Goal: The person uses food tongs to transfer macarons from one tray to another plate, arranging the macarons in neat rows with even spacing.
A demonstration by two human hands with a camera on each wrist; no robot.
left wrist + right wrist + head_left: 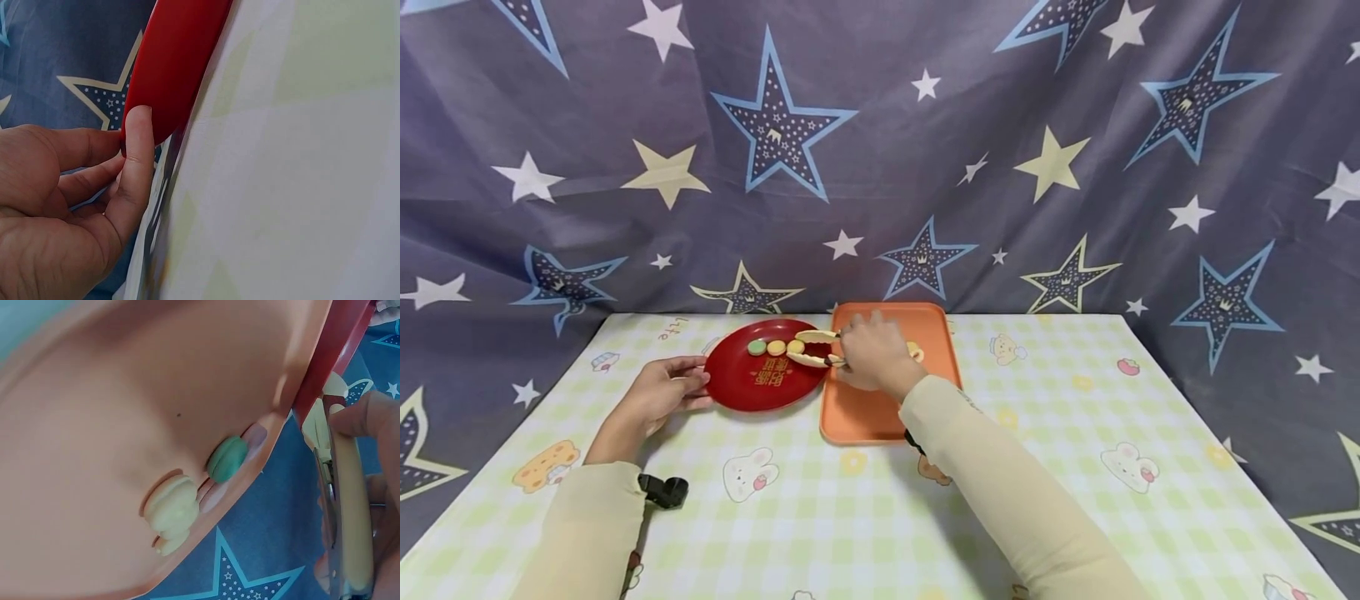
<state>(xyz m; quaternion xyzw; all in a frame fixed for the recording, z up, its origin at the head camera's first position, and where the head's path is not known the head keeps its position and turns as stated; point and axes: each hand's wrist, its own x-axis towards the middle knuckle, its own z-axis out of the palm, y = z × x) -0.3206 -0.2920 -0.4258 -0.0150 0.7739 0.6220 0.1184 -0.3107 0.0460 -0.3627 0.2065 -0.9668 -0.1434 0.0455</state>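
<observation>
My left hand (658, 396) pinches the left rim of a red plate (730, 387) with gold lettering, thumb and fingers on either side of the rim in the left wrist view. A green macaron (757, 347) and two yellow macarons (776, 347) sit in a row on the plate. My right hand (872, 350) grips cream-coloured tongs (811, 360) reaching over the plate. Their tips stand apart beside the rightmost yellow macaron (795, 347); whether they touch it I cannot tell.
An orange tray (861, 421) lies right of the plate, its left edge against or under the plate's rim. In the right wrist view it holds a green macaron (227, 459) and pale yellow pieces (172, 509). A checked cloth (1037, 500) covers the table; a starry curtain (880, 167) hangs behind.
</observation>
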